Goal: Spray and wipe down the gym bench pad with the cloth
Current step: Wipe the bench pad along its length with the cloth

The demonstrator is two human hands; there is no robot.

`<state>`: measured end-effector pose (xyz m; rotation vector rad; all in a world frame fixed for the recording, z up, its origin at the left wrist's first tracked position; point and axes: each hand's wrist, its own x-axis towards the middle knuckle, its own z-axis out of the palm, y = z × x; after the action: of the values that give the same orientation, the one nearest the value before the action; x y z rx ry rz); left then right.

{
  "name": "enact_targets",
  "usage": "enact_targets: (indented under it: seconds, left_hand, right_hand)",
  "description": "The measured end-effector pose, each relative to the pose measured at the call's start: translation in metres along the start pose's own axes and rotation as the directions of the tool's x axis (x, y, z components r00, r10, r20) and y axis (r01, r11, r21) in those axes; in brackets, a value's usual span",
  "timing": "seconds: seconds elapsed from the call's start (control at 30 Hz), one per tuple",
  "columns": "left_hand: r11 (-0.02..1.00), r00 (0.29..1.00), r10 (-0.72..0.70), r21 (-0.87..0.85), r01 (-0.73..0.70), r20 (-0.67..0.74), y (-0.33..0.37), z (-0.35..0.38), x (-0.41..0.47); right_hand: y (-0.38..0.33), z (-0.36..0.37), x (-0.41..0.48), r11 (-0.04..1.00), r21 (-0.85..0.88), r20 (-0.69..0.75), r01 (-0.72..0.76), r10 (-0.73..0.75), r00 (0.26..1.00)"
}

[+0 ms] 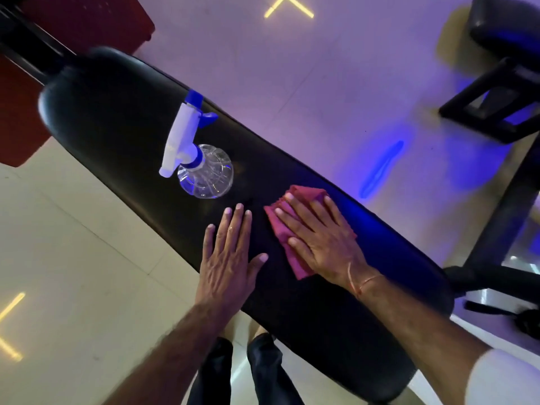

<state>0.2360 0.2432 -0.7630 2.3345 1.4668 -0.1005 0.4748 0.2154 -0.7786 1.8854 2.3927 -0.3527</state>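
Wiping stage: the right hand [318, 238], grip spread flat, is pressing the cloth [295, 217] onto the bench pad [122, 118]; the left hand [228, 249], grip apart and empty, is bracing the surface beside the standing spray bottle [201, 168]. Even pressure and overlapping strokes would probably work best.

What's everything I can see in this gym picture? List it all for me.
Padded black gym bench pad: one, black, running diagonally across the view.
Clear plastic spray bottle with a white-and-blue trigger head: one, standing on the pad.
Folded maroon cloth: one, flat on the pad under the right hand.
Black metal equipment frame: one, on the floor, upper right.
Glossy tiled floor: pale, reflecting lights.
Left hand: flat on the pad, empty.
Right hand: pressed flat on the cloth.
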Motion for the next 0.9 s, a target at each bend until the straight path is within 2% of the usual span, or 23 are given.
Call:
enact_targets:
  seconds: [0.13, 0.17, 0.2, 0.3, 0.37, 0.43, 0.47, 0.53, 0.57, 0.63, 0.7, 0.77, 0.83, 0.9]
  left_hand:
    - [1.0, 1.0, 0.027, -0.007, -0.027, 0.01, -0.008, -0.001, -0.001]
    - [0.999, 1.0, 0.03, -0.011, -0.03, 0.01, -0.011, -0.001, -0.002]
    - [0.999, 0.999, 0.036, -0.016, -0.036, 0.013, -0.014, -0.001, -0.003]
    - [0.998, 0.998, 0.049, -0.027, -0.048, 0.04, -0.023, -0.006, -0.004]
    - [0.997, 0.995, 0.074, -0.024, -0.073, 0.059, -0.028, -0.009, -0.003]
    - [0.995, 0.993, 0.095, -0.011, -0.094, 0.077, -0.032, -0.01, -0.003]
    - [0.994, 0.991, 0.11, -0.008, -0.11, 0.081, -0.034, -0.009, -0.003]
    - [0.991, 0.989, 0.136, -0.004, -0.136, 0.06, -0.037, -0.005, -0.002]
    - [0.99, 0.989, 0.141, -0.002, -0.141, 0.054, -0.039, -0.002, -0.002]
    - [0.987, 0.986, 0.159, -0.007, -0.159, 0.051, -0.041, -0.001, -0.003]
    - [0.982, 0.98, 0.19, -0.015, -0.19, 0.052, -0.042, -0.001, -0.004]
    - [0.978, 0.976, 0.21, -0.019, -0.209, 0.065, -0.045, -0.002, -0.004]
    - [0.974, 0.972, 0.226, -0.007, -0.226, 0.059, -0.045, -0.002, -0.004]
    - [0.968, 0.967, 0.25, 0.007, -0.25, 0.049, -0.047, 0.001, -0.003]
  right_hand:
    - [0.002, -0.013, 0.064, 0.955, 0.093, -0.045, -0.28, 0.285, 0.958]
    - [-0.009, -0.015, 0.079, 0.948, 0.105, -0.049, -0.302, 0.308, 0.95]
    - [-0.021, -0.013, 0.084, 0.955, 0.089, -0.061, -0.284, 0.29, 0.955]
    - [-0.038, 0.005, 0.037, 0.996, -0.025, -0.057, -0.084, 0.082, 0.995]
    - [-0.031, 0.01, -0.01, 1.0, 0.003, -0.01, -0.029, 0.029, 1.0]
    - [-0.014, 0.005, -0.018, 0.993, 0.027, 0.005, -0.118, 0.118, 0.993]
    - [-0.01, 0.001, -0.007, 0.975, 0.037, -0.007, -0.221, 0.221, 0.975]
    - [-0.02, -0.006, 0.027, 0.908, 0.038, -0.066, -0.418, 0.419, 0.905]
    - [-0.033, -0.007, 0.04, 0.888, 0.033, -0.074, -0.459, 0.461, 0.885]
    - [-0.061, 0.003, 0.037, 0.914, 0.018, -0.088, -0.405, 0.405, 0.91]
    - [-0.081, 0.018, -0.003, 0.956, -0.008, -0.069, -0.292, 0.291, 0.954]
    - [-0.081, 0.022, -0.043, 0.963, -0.004, -0.019, -0.269, 0.269, 0.963]
    - [-0.065, 0.019, -0.052, 0.917, 0.005, -0.018, -0.399, 0.399, 0.917]
    - [-0.059, 0.013, -0.033, 0.798, 0.064, -0.073, -0.599, 0.603, 0.795]
